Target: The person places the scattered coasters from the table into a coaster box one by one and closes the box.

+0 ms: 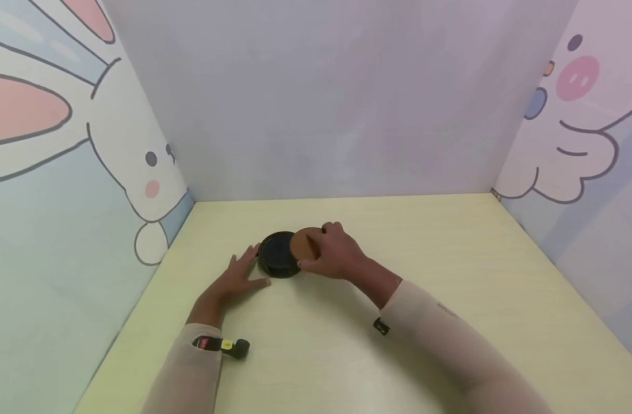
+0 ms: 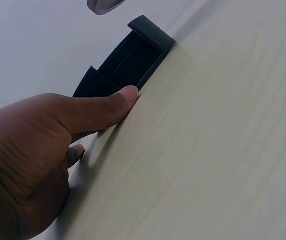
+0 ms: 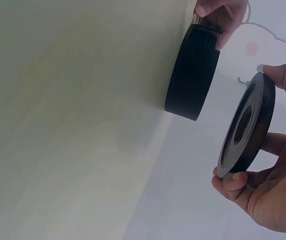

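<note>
A round black holder [image 1: 276,254] sits on the table towards the back. Its side opening, with ribbed dark layers inside, shows in the left wrist view. My left hand [image 1: 236,280] rests at the holder's left side, fingers extended by its wall and thumb stretched along the near side. My right hand [image 1: 337,253] grips a round coaster-like disc [image 1: 301,246] by its edge, tilted just right of the holder and overlapping it in the head view. The disc's top is brown; its grey underside [image 3: 229,147] with a dark round recess faces the holder in the right wrist view.
The pale wood-grain table [image 1: 316,345] runs up to a plain grey back wall [image 1: 336,103]. Side panels stand left and right, with a cartoon rabbit [image 1: 134,126] and another cartoon figure [image 1: 569,132]. A wrist strap with a small camera [image 1: 238,348] is on the left sleeve.
</note>
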`<state>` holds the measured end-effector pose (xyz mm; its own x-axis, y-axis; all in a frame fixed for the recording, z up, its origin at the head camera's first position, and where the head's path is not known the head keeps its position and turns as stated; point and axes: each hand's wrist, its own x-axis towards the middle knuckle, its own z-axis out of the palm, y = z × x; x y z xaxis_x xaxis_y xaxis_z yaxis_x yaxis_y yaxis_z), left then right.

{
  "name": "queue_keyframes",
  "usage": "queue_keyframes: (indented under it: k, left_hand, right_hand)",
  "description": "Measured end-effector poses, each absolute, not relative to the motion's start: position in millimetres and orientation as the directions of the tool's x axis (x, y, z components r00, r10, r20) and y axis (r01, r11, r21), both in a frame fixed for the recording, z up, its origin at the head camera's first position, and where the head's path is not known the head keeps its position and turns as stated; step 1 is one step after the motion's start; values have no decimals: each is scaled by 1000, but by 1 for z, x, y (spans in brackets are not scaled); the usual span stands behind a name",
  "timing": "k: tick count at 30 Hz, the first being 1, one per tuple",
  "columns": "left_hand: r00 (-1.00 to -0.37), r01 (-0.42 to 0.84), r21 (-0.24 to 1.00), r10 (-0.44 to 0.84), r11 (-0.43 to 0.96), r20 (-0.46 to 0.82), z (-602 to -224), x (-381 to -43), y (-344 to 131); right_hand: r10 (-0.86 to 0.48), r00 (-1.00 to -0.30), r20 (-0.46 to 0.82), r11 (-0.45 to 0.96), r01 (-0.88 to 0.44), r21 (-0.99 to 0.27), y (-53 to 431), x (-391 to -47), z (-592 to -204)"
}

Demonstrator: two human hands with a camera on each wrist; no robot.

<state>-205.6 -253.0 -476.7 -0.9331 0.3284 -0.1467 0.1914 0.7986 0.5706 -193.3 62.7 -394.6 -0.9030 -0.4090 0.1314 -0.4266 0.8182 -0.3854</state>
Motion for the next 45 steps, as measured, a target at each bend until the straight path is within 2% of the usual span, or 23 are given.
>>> queue_keyframes:
  k: [16, 20, 31, 45]
  left_hand:
    - [-931, 227, 560, 346, 797, -114, -471, -209, -255]
    - [-936, 196, 570, 325, 798, -133, -471, -206, -255]
    - [-943, 161, 576, 297, 802, -149, -473, -201, -252]
    - [-939, 195, 581, 321, 790, -121, -472, -201, -250]
  right_hand:
    - [-404, -912, 73, 850, -404, -339, 5, -219, -387]
    - [-420, -906, 50, 855, -413, -314, -5, -222, -391]
    - [-427, -903, 58, 869, -427, -252, -17, -223, -403]
    - [-425, -905, 32, 888, -423, -181, -27, -220, -411]
